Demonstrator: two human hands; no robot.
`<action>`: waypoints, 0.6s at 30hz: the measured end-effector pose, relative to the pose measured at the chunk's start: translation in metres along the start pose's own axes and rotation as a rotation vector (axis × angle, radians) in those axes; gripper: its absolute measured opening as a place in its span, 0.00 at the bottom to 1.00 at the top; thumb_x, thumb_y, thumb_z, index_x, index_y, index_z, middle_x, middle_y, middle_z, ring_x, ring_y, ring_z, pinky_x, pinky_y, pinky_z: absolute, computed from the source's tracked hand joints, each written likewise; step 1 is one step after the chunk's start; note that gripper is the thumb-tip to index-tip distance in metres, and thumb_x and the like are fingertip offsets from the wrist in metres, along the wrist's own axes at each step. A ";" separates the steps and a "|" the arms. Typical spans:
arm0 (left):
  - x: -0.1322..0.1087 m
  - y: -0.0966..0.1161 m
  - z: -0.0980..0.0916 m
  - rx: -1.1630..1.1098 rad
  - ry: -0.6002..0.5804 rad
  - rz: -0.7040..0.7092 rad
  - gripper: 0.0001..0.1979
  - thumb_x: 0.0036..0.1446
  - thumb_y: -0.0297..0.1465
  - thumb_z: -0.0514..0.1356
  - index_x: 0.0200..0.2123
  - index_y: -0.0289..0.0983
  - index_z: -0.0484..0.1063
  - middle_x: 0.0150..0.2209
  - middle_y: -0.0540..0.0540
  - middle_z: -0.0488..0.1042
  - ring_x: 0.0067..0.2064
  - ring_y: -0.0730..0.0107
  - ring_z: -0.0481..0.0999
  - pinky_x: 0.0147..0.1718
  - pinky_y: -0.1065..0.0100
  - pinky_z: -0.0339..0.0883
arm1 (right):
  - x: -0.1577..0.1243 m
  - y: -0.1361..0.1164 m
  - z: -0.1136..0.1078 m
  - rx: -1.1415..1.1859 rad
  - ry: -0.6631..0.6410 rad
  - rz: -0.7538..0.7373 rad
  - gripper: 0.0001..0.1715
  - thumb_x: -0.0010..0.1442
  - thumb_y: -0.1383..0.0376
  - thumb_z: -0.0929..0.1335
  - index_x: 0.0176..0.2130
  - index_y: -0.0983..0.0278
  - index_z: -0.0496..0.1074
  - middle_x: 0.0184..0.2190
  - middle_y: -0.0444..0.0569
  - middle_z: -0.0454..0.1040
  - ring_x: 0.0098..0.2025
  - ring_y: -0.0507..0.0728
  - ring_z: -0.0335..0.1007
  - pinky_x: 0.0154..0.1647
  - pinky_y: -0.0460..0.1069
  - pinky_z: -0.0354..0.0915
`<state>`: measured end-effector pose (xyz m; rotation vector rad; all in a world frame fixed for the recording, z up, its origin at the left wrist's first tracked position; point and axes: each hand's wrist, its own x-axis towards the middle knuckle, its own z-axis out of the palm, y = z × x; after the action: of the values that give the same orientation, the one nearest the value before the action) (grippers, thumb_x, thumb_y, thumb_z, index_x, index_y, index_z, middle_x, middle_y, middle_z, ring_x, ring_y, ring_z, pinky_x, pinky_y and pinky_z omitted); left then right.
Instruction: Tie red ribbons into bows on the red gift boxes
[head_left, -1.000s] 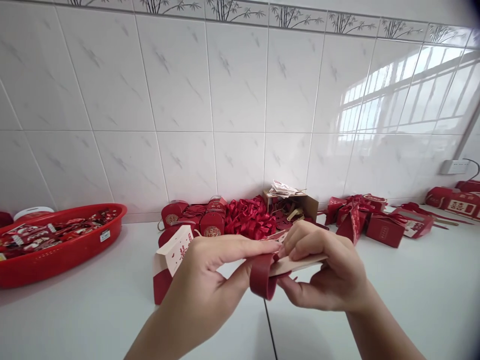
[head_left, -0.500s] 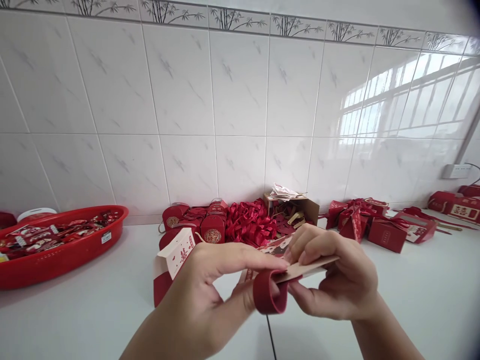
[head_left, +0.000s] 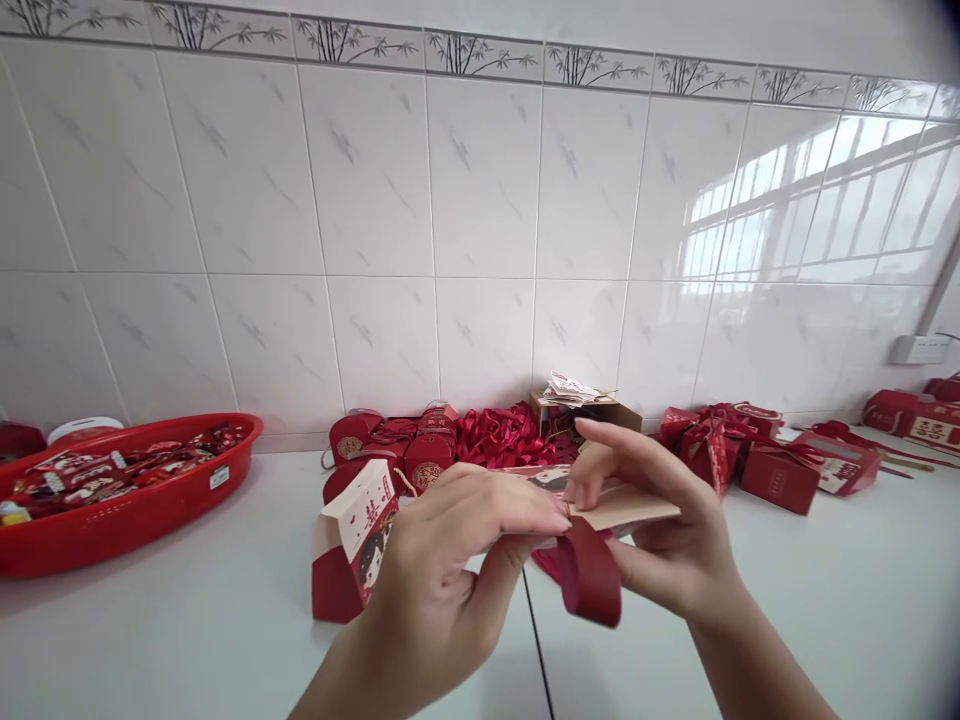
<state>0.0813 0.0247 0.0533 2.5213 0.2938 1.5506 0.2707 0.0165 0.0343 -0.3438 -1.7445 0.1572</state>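
Observation:
Both my hands hold a flat, unfolded paper gift box (head_left: 634, 506) above a white counter (head_left: 187, 620). My left hand (head_left: 450, 570) pinches its left edge with fingers closed. My right hand (head_left: 660, 520) grips the right side, its index finger lifted. A red ribbon (head_left: 589, 580) loops down from the card between the two hands. An assembled red and white gift box (head_left: 352, 545) stands on the counter just left of my left hand.
A red oval basket (head_left: 142, 505) of wrapped sweets sits at the left. Along the tiled wall lie small red boxes (head_left: 420, 445), a heap of red ribbons (head_left: 499, 435), an open brown carton (head_left: 600, 412) and more red gift boxes (head_left: 772, 460) to the right.
The ribbon loop has swung from under my left thumb toward the right and hangs lower. My right index finger has lifted off the card. The view has tipped slightly downward.

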 end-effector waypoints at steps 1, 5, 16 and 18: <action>0.000 0.000 -0.001 0.003 0.001 0.028 0.14 0.56 0.17 0.58 0.40 0.42 0.72 0.37 0.51 0.79 0.41 0.70 0.78 0.42 0.66 0.71 | 0.000 0.000 -0.001 0.006 -0.031 0.017 0.30 0.52 0.74 0.70 0.53 0.61 0.68 0.30 0.47 0.71 0.32 0.55 0.69 0.29 0.50 0.68; 0.001 0.002 -0.002 0.011 0.017 0.137 0.16 0.54 0.13 0.58 0.39 0.38 0.71 0.34 0.52 0.78 0.37 0.75 0.77 0.41 0.70 0.68 | 0.001 -0.002 0.000 -0.009 -0.059 -0.017 0.21 0.50 0.75 0.70 0.44 0.59 0.75 0.31 0.48 0.73 0.30 0.54 0.68 0.30 0.50 0.67; -0.002 0.004 -0.004 -0.022 -0.012 0.086 0.14 0.56 0.15 0.57 0.39 0.38 0.71 0.39 0.49 0.77 0.43 0.73 0.77 0.45 0.72 0.69 | 0.002 -0.004 0.008 -0.063 0.075 -0.173 0.17 0.46 0.78 0.71 0.35 0.62 0.72 0.27 0.47 0.72 0.28 0.55 0.69 0.27 0.51 0.67; -0.003 0.005 -0.004 -0.022 -0.024 0.050 0.13 0.57 0.16 0.56 0.39 0.40 0.70 0.43 0.48 0.76 0.45 0.73 0.76 0.46 0.71 0.69 | 0.001 -0.004 0.009 -0.080 0.088 -0.158 0.15 0.46 0.77 0.71 0.33 0.62 0.72 0.26 0.46 0.71 0.27 0.54 0.68 0.28 0.51 0.66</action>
<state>0.0767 0.0199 0.0542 2.5475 0.2115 1.5309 0.2616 0.0138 0.0351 -0.2655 -1.6864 -0.0413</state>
